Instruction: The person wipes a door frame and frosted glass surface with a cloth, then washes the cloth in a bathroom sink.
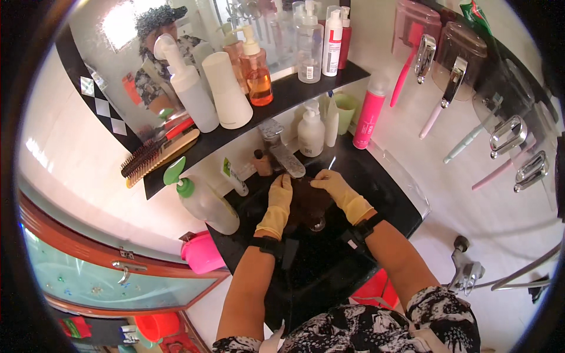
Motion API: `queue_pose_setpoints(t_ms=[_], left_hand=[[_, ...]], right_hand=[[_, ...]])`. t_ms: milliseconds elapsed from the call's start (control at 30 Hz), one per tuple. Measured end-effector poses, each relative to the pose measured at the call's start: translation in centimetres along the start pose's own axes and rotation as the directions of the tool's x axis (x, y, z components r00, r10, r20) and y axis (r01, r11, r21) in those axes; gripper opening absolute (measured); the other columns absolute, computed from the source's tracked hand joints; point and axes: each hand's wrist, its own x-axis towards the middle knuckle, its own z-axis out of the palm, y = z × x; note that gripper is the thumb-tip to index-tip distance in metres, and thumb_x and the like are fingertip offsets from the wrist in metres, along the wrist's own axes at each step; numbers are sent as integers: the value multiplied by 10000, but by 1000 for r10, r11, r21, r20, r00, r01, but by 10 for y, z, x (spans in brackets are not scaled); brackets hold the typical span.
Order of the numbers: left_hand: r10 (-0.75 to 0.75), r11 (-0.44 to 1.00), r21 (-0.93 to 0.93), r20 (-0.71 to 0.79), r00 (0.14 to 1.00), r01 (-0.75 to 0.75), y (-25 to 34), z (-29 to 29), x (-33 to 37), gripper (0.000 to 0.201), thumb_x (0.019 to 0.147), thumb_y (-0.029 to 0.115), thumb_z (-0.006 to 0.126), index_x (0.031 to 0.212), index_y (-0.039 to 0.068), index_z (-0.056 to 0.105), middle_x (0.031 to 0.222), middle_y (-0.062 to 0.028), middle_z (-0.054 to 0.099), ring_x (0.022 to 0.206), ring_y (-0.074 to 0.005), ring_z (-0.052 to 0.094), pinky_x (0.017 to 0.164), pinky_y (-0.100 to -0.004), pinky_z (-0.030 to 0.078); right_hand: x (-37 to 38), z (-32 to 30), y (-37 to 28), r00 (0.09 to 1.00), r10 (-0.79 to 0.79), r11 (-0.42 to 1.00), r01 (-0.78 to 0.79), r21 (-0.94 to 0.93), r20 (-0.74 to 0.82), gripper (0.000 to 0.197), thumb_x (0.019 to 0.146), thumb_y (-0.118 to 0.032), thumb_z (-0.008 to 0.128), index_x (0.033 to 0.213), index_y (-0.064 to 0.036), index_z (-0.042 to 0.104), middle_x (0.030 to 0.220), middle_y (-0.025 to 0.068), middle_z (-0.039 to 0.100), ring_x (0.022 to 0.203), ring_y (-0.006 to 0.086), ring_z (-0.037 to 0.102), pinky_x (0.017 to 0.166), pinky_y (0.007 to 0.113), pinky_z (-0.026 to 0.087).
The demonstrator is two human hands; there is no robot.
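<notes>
Both my hands wear pale yellow gloves and are over the black sink counter (276,288). A dark brown piece that looks like wet cloth (309,200) hangs between them below the faucet (288,162); its edges blend into the dark basin. My left hand (279,203) has its fingers closed at the left upper edge of this piece, beside the faucet's spout. Pinched together, the fingers of my right hand (340,189) are at its right upper edge. A shiny round drain (318,223) shows just below the piece.
A pump bottle with a green top (209,206), a small tube (235,177) and a brown bottle (262,163) stand left of the faucet. Behind are a white pump bottle (311,132) and a pink spray can (371,115). Above runs a black shelf (282,100) of bottles.
</notes>
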Motion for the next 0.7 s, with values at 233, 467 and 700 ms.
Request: queue_pose_setpoints(t_ms=[233, 467, 700], left_hand=[[-213, 949, -230, 45, 976, 218, -8, -32, -6, 318, 875, 293, 532, 949, 10, 657, 888, -228, 643, 840, -377, 615, 745, -408, 480], [-131, 987, 116, 183, 974, 110, 53, 21, -29, 506, 874, 464, 441, 935, 12, 660, 954, -230, 630, 894, -410, 593, 807, -462, 471], [-63, 998, -10, -16, 998, 63, 0, -2, -19, 382, 880, 343, 504, 959, -10, 630, 1023, -200, 626, 974, -363, 579, 822, -413, 465]], right_hand=[[-4, 49, -28, 999, 37, 917, -41, 396, 18, 180, 769, -120, 673, 922, -40, 622, 792, 44, 602, 721, 142, 574, 631, 257, 470], [60, -19, 97, 937, -262, 904, 322, -280, 233, 323, 958, -175, 418, 1225, -1, 471, 1040, 84, 624, 843, 257, 605, 740, 352, 508], [-17, 62, -5, 944, -68, 979, 2, 201, 322, 446, 822, 2, 570, 1257, -15, 470, 1073, 188, 604, 935, 303, 609, 795, 358, 494]])
